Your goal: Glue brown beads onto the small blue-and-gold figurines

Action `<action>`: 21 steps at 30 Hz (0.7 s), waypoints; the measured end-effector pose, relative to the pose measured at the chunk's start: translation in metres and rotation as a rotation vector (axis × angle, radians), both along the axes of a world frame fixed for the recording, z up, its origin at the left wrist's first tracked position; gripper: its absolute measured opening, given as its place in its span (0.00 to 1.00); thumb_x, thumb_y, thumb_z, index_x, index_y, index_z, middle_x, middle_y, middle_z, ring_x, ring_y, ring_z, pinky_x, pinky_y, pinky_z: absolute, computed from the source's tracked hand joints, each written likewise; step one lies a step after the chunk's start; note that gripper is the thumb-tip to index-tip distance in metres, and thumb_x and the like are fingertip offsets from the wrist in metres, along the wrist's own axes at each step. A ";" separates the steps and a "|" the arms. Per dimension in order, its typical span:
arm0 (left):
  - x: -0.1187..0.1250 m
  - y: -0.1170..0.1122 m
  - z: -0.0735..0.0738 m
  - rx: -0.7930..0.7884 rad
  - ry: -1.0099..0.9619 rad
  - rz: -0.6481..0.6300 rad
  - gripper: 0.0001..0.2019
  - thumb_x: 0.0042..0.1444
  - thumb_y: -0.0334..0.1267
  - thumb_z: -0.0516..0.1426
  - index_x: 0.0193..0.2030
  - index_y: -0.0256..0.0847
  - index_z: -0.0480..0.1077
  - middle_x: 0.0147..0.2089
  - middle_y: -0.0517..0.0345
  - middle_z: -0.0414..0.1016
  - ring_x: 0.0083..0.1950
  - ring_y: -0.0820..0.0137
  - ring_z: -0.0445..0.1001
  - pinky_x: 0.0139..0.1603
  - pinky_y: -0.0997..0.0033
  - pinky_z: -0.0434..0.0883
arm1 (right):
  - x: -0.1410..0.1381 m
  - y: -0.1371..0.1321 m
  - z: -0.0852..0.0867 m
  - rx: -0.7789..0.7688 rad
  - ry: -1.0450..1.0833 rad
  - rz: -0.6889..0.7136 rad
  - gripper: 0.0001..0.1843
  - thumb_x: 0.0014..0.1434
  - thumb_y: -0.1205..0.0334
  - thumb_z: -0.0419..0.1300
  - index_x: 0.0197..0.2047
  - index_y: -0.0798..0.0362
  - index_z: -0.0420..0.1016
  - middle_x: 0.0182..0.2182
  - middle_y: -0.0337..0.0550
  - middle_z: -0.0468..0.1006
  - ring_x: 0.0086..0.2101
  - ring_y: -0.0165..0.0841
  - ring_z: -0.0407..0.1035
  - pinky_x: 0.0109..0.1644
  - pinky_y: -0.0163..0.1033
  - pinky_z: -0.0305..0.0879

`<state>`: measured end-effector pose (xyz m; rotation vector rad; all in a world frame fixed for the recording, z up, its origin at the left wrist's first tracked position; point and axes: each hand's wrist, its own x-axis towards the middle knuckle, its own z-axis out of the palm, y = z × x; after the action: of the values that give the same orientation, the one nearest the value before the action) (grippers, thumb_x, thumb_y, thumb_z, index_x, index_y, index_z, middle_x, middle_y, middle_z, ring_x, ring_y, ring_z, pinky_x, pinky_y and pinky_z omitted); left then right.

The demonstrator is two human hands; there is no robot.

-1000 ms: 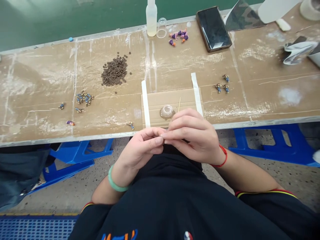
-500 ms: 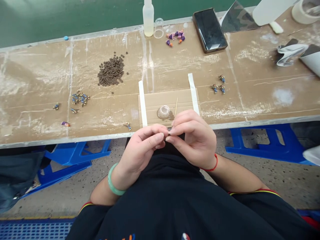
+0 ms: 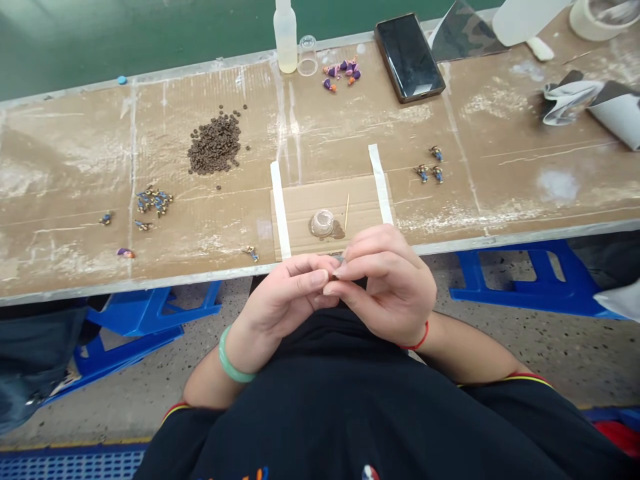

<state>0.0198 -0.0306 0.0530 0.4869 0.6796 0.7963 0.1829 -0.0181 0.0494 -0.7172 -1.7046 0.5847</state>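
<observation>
My left hand (image 3: 287, 293) and my right hand (image 3: 387, 287) meet at the fingertips just off the table's front edge. Both are closed in a pinch around something small; only a dark sliver shows between the fingers. Just beyond them lies a cardboard mat (image 3: 300, 200) held by two white tape strips. On it sit a small clear cup (image 3: 322, 223), a dark wet spot (image 3: 339, 230) and a thin wooden stick (image 3: 347, 212). To the left of my hands, a small painted figurine (image 3: 251, 253) lies near the edge.
A heap of small brown discs (image 3: 215, 143) lies back left, with blue figurines (image 3: 154, 200) in front. Farther off are a bottle (image 3: 286, 40), a clear cup (image 3: 307, 57), purple figurines (image 3: 345, 70) and a black device (image 3: 410, 57). Three figurines (image 3: 430, 170) lie right. Blue stools (image 3: 520, 280) flank me.
My right thumb and fingers have shifted slightly left, overlapping the left fingertips more. The table has slid a little left in view. Both hands still pinch together.
</observation>
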 end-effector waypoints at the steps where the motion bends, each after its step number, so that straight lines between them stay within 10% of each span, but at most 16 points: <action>1: 0.000 0.000 -0.001 0.008 -0.010 -0.004 0.16 0.47 0.47 0.73 0.27 0.40 0.73 0.28 0.61 0.66 0.28 0.75 0.65 0.29 0.70 0.67 | -0.001 -0.001 0.000 0.011 0.002 -0.007 0.08 0.62 0.66 0.70 0.39 0.49 0.74 0.32 0.38 0.77 0.34 0.32 0.70 0.40 0.41 0.71; 12: 0.011 -0.002 0.000 -0.107 -0.049 0.251 0.15 0.46 0.44 0.74 0.26 0.37 0.76 0.25 0.64 0.71 0.27 0.79 0.70 0.33 0.79 0.73 | -0.013 -0.003 -0.009 0.345 -0.282 -0.317 0.08 0.63 0.73 0.62 0.45 0.55 0.76 0.33 0.42 0.79 0.37 0.35 0.72 0.42 0.43 0.73; 21: 0.013 -0.005 -0.010 0.008 0.101 0.450 0.13 0.41 0.42 0.76 0.29 0.39 0.81 0.31 0.62 0.76 0.32 0.79 0.71 0.36 0.79 0.72 | -0.013 -0.007 -0.012 0.321 -0.309 -0.284 0.12 0.60 0.77 0.59 0.46 0.57 0.76 0.35 0.44 0.79 0.39 0.35 0.71 0.45 0.42 0.73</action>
<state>0.0332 -0.0358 0.0432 0.3869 0.8954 1.2031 0.1700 -0.0250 0.0377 -0.8262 -1.8774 -0.0026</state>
